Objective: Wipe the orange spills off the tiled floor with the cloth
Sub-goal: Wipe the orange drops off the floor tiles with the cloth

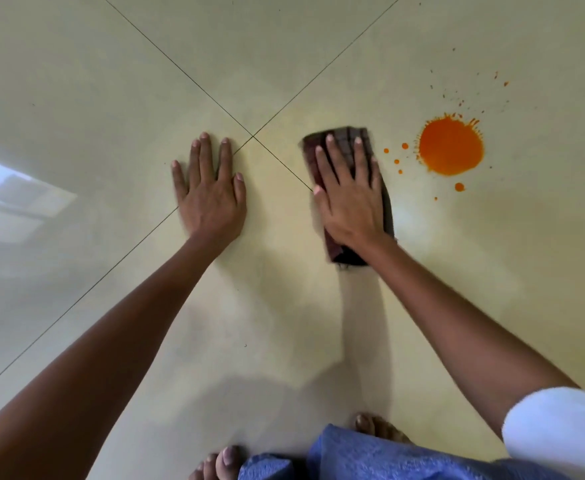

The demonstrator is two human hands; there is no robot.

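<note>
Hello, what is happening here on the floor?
A person crouches on the tiled floor and is cleaning up an orange spill. The right hand presses flat on a dark folded cloth, which lies just left of the big orange puddle and has not reached it. Small orange droplets lie between them. The left hand rests flat on the floor for support.

Bare toes (227, 460) at bottom edge, blue garment (353, 455) beside them, white sleeve (561, 431) lower right
</note>
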